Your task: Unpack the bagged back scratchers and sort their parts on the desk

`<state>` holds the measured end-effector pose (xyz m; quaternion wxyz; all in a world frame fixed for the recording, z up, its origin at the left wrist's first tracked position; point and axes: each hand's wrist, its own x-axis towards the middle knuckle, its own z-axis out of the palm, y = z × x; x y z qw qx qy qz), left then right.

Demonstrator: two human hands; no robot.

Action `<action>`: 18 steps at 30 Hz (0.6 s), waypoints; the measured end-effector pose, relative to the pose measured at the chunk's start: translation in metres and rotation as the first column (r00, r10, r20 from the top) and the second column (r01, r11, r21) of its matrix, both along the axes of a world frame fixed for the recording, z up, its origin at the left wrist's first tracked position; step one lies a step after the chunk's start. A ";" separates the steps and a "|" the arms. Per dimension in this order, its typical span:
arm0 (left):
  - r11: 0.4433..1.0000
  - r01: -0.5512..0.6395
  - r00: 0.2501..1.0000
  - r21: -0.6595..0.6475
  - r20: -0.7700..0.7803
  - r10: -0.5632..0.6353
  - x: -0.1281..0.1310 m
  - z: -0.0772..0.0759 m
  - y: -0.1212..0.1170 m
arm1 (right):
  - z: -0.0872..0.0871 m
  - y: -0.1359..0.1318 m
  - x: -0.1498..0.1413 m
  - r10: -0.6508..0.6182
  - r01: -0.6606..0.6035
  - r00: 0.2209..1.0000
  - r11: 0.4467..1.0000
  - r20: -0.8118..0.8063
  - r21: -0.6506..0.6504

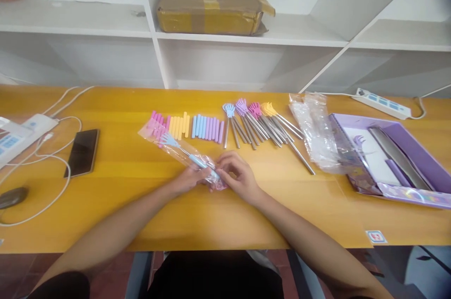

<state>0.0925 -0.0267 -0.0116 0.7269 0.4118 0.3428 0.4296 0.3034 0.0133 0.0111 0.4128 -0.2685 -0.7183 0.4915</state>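
Observation:
A blue claw-headed back scratcher in a clear plastic sleeve (pixel 178 149) lies slanted on the yellow table (pixel 225 214). Both hands meet at its near end. My left hand (pixel 192 178) grips the sleeved handle from the left. My right hand (pixel 237 174) pinches the sleeve's end from the right. Just beyond lie a row of pink, yellow, blue and purple handle grips (pixel 188 126) and a fan of metal scratchers (pixel 260 123) with blue, purple, pink and yellow claw heads.
Clear empty sleeves (pixel 312 125) lie right of the scratchers, beside an open purple box (pixel 391 158). A phone (pixel 83 151), white cables, a power strip (pixel 21 134) and a mouse (pixel 12 195) sit at left. White shelves behind hold a taped parcel (pixel 211 10); another power strip (pixel 382 103) lies far right.

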 end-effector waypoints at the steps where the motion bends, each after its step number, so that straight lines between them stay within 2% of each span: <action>1: 1.000 0.002 0.999 0.026 -0.041 -0.001 -0.001 0.000 0.000 | 0.000 0.000 0.000 0.000 0.000 1.000 1.000 0.002 -0.008; 4: 0.996 0.020 0.989 0.087 -0.151 -0.006 -0.002 -0.001 0.000 | 0.000 0.000 0.000 -0.019 0.020 1.000 1.000 0.005 -0.024; 12: 0.992 0.068 0.991 0.105 -0.124 -0.055 -0.003 0.001 0.005 | 0.002 0.006 0.004 0.011 -0.011 1.000 1.000 0.019 -0.012; 15: 0.985 0.104 0.983 0.137 -0.163 -0.082 -0.002 0.006 0.005 | 0.000 0.009 0.003 0.031 -0.030 0.999 0.998 0.014 -0.049; 18: 0.988 0.082 0.980 0.133 -0.189 -0.056 -0.001 0.007 0.003 | -0.003 0.011 0.001 0.043 -0.042 0.999 0.994 0.002 -0.098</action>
